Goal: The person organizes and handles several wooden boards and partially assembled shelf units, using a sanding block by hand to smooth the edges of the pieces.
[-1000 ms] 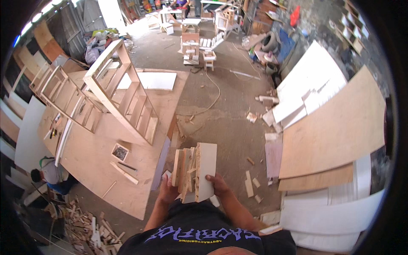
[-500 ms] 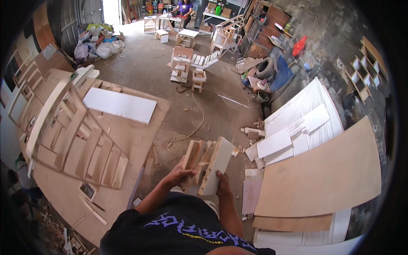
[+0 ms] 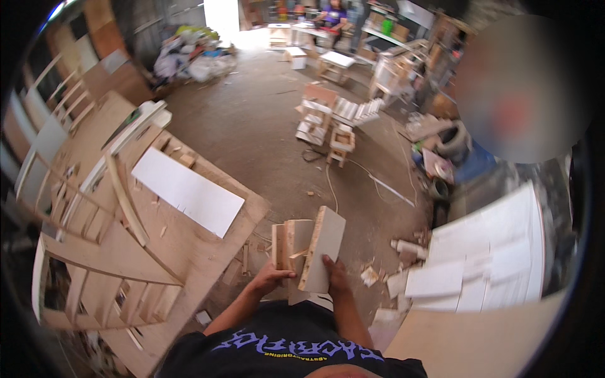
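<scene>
Lower centre, I see left hand (image 3: 272, 278) and right hand (image 3: 336, 276) gripping opposite sides of a loose bundle of pale rectangular wooden boards (image 3: 322, 252). Reads stiff, fairly light, prone to sliding apart; best squeezed at outer faces. Left of frame: long white rectangular panel (image 3: 188, 192) on tan plywood worktop (image 3: 201, 259).

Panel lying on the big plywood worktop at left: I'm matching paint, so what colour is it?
White; the panel shows best in the head view.
</scene>
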The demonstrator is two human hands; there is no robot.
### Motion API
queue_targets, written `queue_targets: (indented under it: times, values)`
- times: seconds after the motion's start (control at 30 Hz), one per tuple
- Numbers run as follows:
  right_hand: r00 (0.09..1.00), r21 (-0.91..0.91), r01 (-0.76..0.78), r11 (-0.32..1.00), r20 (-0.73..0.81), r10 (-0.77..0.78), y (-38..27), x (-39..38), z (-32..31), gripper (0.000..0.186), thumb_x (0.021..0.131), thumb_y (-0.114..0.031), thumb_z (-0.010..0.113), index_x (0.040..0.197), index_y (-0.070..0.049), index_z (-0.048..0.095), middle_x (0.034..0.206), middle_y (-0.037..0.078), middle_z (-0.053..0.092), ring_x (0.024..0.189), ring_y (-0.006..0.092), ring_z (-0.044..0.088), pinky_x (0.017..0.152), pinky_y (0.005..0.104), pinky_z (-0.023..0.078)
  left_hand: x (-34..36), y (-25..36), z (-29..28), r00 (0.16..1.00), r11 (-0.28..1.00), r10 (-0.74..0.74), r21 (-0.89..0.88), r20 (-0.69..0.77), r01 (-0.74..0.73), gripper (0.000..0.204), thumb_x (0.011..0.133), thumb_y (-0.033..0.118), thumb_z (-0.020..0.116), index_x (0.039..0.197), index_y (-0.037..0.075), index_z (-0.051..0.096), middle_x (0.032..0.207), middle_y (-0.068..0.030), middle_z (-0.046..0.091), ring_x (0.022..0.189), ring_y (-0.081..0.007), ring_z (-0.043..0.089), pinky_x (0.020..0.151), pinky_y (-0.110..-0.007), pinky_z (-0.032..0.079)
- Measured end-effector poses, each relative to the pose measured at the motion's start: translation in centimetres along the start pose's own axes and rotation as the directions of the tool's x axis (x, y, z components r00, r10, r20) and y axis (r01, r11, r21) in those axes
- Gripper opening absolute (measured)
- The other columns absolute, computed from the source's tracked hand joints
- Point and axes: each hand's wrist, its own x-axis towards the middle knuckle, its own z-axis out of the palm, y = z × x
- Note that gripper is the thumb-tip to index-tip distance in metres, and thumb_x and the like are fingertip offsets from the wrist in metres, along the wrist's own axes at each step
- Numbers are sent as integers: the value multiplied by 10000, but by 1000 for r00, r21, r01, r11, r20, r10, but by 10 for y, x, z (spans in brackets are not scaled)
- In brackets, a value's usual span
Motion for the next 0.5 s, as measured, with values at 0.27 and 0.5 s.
queue_targets:
  times: [0.27, 0.5]
  values:
    - [851, -130, -255, 958, 440, 286, -82, 189, 28, 555, 910, -259, 764, 1299, 56, 523, 1167, 142, 646, 1013, 218, 655, 859, 343, 549, 71, 49, 24, 880, 884, 255, -272, -401, -380, 654, 783, 38, 795, 1369, -10, 510, 1186, -104, 661, 1117, -228, 639, 963, -392, 526]
    - [594, -262, -425, 866, 641, 486, -110, 274, 100, 531, 894, -229, 783, 1286, 36, 543, 1147, 116, 662, 985, 184, 659, 858, 336, 545, 100, 84, 37, 616, 780, 291, -192, -732, -596, 695, 802, 157, 759, 1405, -28, 467, 1245, -141, 648, 1127, -275, 647, 998, -434, 513]
